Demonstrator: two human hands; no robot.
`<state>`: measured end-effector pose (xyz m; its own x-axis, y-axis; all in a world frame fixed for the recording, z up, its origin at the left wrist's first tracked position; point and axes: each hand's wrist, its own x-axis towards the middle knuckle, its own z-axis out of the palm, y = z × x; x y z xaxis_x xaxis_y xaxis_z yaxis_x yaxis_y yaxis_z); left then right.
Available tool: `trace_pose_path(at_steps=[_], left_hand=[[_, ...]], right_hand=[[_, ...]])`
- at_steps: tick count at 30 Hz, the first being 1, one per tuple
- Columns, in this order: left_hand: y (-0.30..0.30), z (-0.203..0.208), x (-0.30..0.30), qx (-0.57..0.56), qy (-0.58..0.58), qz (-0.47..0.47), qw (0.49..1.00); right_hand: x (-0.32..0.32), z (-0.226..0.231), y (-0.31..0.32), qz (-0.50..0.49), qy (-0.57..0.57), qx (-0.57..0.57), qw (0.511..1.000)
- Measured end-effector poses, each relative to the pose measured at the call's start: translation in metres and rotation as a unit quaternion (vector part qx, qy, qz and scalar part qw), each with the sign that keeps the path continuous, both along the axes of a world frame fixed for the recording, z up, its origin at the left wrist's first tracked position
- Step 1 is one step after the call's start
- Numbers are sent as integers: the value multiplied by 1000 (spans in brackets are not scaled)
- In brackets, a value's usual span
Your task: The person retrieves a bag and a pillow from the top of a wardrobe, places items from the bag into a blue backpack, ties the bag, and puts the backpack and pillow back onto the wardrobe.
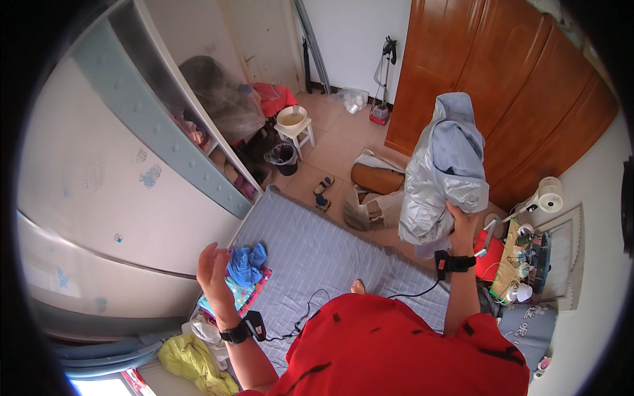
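Note:
My right hand grips the lower edge of a silvery, crinkled bag, held up in front of the wardrobe. Grey-blue cloth shows in the bag's opening. To the left, my left hand is raised with fingers bent and apart, holding nothing. Just beside it, a crumpled blue cloth lies on the bed over a patterned, folded cloth. Black straps with small boxes and a cable are on both wrists.
A grey striped bed lies below me. Beyond are slippers, a brown roll, a black bin and a basin on a white stool. A wooden wardrobe stands right; a cluttered desk is near it.

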<state>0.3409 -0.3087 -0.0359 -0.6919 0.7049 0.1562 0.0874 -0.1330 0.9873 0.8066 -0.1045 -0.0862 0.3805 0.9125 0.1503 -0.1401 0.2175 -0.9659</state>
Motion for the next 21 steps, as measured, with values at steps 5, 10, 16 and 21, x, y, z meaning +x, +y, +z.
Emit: trace_pose_path(at_steps=[5, 10, 16, 21], left_hand=[[93, 22, 57, 5, 32, -102, 994], [180, 33, 112, -24, 76, -174, 982], [287, 44, 178, 43, 192, -311, 930], [372, 58, 224, 98, 198, -421, 880]], right_hand=[[36, -4, 32, -28, -25, 39, 999], [70, -5, 76, 29, -12, -211, 977], [62, -16, 134, 112, -157, 118, 974], [59, -20, 149, 133, -186, 64, 971]])
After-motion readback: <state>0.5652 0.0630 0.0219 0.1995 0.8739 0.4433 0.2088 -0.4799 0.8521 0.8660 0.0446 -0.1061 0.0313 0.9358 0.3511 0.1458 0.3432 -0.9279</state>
